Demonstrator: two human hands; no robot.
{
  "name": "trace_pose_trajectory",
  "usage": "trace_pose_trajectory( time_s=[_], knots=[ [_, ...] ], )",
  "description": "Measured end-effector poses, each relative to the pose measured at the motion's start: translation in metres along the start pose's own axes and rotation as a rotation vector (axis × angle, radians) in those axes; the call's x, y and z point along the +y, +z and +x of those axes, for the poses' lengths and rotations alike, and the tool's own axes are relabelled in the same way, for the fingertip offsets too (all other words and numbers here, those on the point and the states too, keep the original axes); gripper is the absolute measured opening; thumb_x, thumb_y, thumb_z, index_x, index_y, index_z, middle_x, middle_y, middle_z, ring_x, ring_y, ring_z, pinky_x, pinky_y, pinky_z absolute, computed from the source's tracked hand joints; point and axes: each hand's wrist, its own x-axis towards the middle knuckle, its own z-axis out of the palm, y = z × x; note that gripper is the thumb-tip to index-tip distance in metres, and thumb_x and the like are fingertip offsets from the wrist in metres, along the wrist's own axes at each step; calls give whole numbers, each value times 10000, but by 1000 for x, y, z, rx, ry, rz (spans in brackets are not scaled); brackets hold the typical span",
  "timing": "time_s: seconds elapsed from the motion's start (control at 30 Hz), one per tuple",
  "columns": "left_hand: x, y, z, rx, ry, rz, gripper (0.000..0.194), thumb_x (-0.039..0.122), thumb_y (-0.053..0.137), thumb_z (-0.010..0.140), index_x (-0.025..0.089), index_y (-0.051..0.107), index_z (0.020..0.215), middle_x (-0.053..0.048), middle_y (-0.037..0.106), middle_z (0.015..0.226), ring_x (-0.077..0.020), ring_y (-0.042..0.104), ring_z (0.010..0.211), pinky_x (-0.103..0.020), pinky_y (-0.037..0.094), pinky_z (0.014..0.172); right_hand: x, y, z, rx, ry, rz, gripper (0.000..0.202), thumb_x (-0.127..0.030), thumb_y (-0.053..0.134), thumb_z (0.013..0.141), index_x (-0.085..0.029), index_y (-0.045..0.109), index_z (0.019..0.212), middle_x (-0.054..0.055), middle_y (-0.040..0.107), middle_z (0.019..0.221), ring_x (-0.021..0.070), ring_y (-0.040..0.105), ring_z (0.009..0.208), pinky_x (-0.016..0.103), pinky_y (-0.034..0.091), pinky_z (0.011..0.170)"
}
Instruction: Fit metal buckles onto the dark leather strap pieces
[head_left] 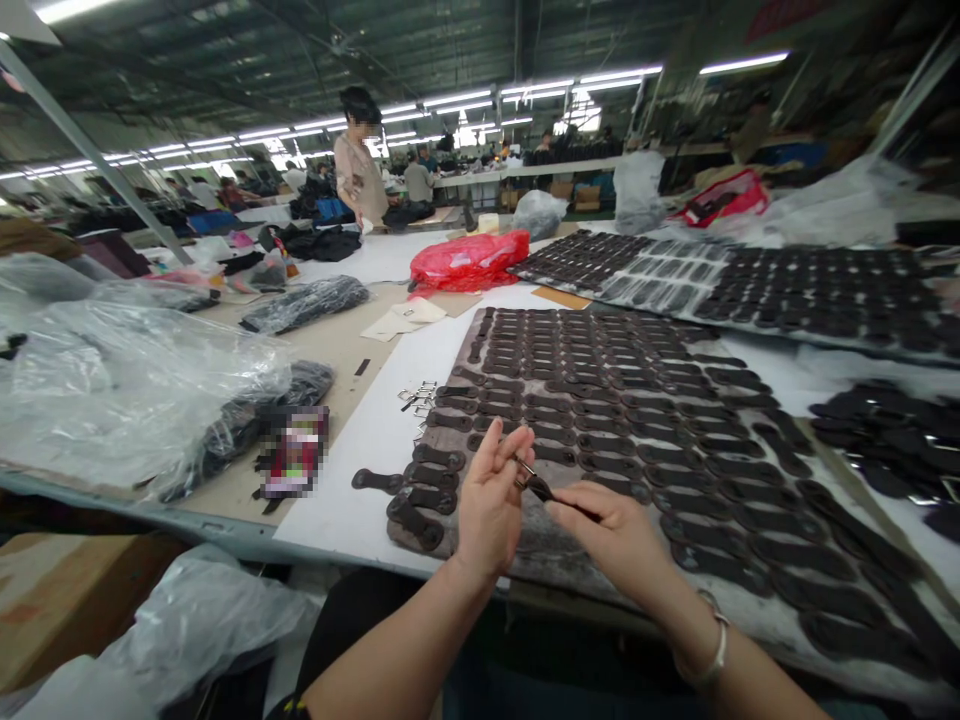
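Note:
Above the near edge of a grey board (525, 535), my left hand (487, 505) has its thumb and fingers around a small metal buckle (523, 472). My right hand (619, 540) pinches a dark strap tab (541, 488), whose far end meets the buckle; whether it passes through is too small to tell. Rows of similar dark tabs, rounded at both ends, cover the board under and beyond my hands. One loose tab (377, 481) juts past the board's left side. Left of the board lies a small pile of metal buckles (420, 400).
Clear plastic bags (150, 350) and a phone-like item (296, 450) occupy the left side. A red plastic bag (469, 260) lies farther back. Dark straps with buckles (892, 440) are heaped at right, below another tab-covered board (817, 285). A person (362, 165) stands across the table.

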Motion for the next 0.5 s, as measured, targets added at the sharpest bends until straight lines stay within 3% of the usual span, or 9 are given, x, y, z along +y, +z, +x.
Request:
trace_pose_trajectory(
  time_s=[0.2, 0.33, 0.43, 0.5],
  knots=[
    [4, -5, -15, -390, 242, 377, 462, 166, 485, 880, 283, 452, 1326, -63, 657, 1149, -242, 493, 1212, -494, 215, 1099, -6, 3, 0, -34, 51, 117, 147, -265, 576, 808, -204, 709, 799, 20, 667, 794, 174, 607, 767, 273, 462, 709],
    [16, 0, -20, -352, 174, 279, 512, 159, 512, 870, 351, 418, 1334, -53, 511, 1343, -247, 492, 1214, -474, 266, 1082, -6, 8, -5, -27, -10, 184, 137, -267, 573, 828, -208, 695, 806, 23, 647, 801, 175, 595, 774, 283, 470, 721],
    [23, 8, -20, -325, 111, 244, 673, 165, 638, 781, 347, 359, 1365, -55, 263, 1500, -287, 343, 1320, -459, 227, 1103, -3, 11, -7, 12, -58, 218, 143, -289, 571, 850, -224, 699, 851, 35, 648, 853, 190, 594, 830, 301, 478, 757],
    [24, 11, -18, -339, 77, 278, 731, 182, 646, 771, 327, 297, 1397, -61, 189, 1523, -289, 248, 1364, -451, 197, 1113, -1, 12, -7, 50, -97, 234, 140, -289, 578, 852, -235, 702, 890, 41, 649, 900, 199, 591, 882, 309, 476, 793]
  ],
)
